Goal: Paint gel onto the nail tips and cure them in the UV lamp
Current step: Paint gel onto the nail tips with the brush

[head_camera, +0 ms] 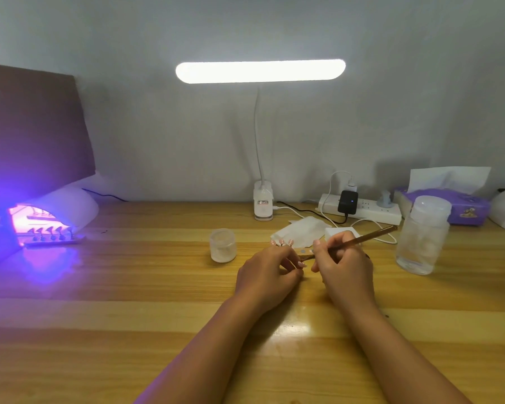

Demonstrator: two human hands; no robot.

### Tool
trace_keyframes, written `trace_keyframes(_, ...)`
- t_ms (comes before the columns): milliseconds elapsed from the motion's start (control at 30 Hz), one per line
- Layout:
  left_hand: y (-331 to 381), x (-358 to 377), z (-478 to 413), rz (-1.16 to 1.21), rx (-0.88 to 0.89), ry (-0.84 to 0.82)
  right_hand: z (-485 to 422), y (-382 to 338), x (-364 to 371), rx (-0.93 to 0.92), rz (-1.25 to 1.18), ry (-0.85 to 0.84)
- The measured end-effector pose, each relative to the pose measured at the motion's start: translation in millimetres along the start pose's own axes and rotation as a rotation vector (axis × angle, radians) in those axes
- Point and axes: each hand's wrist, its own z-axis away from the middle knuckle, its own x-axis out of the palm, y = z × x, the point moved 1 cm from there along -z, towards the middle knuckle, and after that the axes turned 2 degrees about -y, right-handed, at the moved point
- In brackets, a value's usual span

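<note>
My right hand grips a thin brown brush, whose handle points up and to the right. My left hand pinches a small stick with a nail tip between the two hands; the brush end meets it there. A few pink nail tips stand just behind my left hand. At the far left the white UV lamp glows purple, with a holder of several nail tips in its mouth. A small frosted gel jar stands open left of my hands.
A tall clear bottle with a white cap stands at the right. Behind my hands lie white wipes, a power strip with cables, a desk lamp base and a purple tissue box. A brown board leans on the left.
</note>
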Motion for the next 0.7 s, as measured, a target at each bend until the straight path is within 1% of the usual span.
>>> trace_keyframes(133,0.8,-1.0,0.3,0.002,-0.002,-0.003,1.4,-1.2,3.4,-0.019,0.063,-0.076)
trace_keyframes(333,1.4,-1.2,1.0,0.011,-0.005,-0.004,-1.0,5.2,-1.0,0.041,0.137,-0.008)
trace_keyframes(400,1.3,-0.7,0.8,0.011,-0.008,-0.002,-1.5,5.8,-2.9,0.072,0.099,0.024)
trace_keyframes(500,0.2,-0.3,1.0,0.018,-0.008,0.000,-1.2,2.0,-5.3,0.086,-0.034,0.059)
trace_keyframes(600,0.1,-0.4,0.6,0.017,-0.005,-0.005,-0.1,-2.9,-4.4,0.066,-0.136,-0.013)
trace_keyframes(700,0.0,0.0,0.3,0.006,0.001,-0.003,0.8,-4.4,-1.6,0.056,-0.120,-0.089)
